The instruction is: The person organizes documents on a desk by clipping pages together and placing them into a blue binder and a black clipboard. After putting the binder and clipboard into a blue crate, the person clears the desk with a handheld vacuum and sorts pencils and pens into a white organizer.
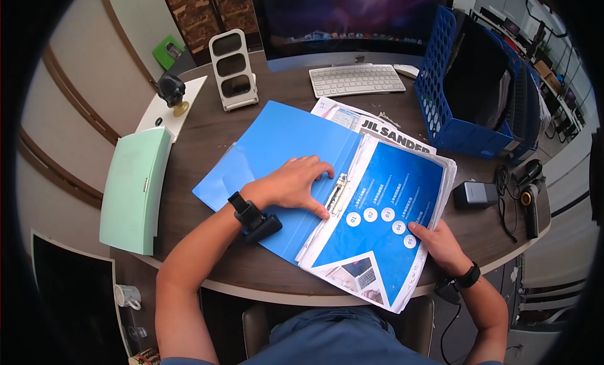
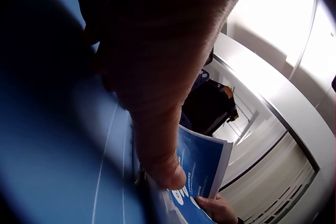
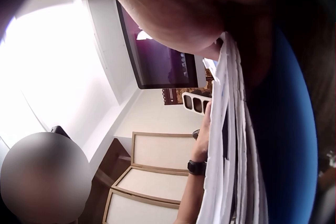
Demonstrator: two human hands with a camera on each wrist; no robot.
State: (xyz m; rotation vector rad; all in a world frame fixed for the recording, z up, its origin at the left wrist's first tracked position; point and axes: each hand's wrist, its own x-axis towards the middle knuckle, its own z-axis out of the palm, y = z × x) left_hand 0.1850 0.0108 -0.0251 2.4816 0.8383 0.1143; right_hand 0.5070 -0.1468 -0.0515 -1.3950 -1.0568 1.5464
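Observation:
A blue folder (image 1: 251, 154) lies spread on the desk, its bare cover on the left. On its right side is a thick stack of papers (image 1: 402, 176), topped by a blue printed sheet with numbered white circles. My left hand (image 1: 286, 182) is at the metal clip (image 1: 338, 194) on the spine, thumb at the clip's lower end and fingers spread near its upper end. In the left wrist view the thumb (image 2: 170, 174) points straight down over the sheet's edge. My right hand (image 1: 443, 245) grips the stack's right edge, thumb on top; the right wrist view shows the layered page edges (image 3: 231, 129).
Loose printed sheets (image 1: 396, 135) lie partly under the folder. Behind are a keyboard (image 1: 357, 80), a monitor (image 1: 352, 19) and a white three-slot holder (image 1: 233, 69). A blue file rack (image 1: 465, 132) and a dark box (image 1: 475, 195) stand right; a mint-green case (image 1: 135, 189) is left.

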